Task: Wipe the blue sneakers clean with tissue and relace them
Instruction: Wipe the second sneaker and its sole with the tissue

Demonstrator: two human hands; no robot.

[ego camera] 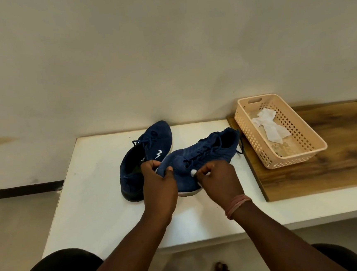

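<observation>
Fingers (206, 172) round mostly hidden tissue (193, 172)

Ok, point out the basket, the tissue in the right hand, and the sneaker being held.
basket (319, 144): head view, near right rim.
tissue (193, 172): head view, exposed white wad.
held sneaker (205, 152): head view, laced upper.

Both forearms extend forward, converging. Left hand (159, 185): fingers curled, thumb opposed, clamping. Right hand (217, 180): knuckles up, fingers curled in a pinch; a band encircles the wrist.

Soft, even indoor light; faint shadows under the shoes (175, 155); wide-angle bending at edges; slightly soft focus.
</observation>
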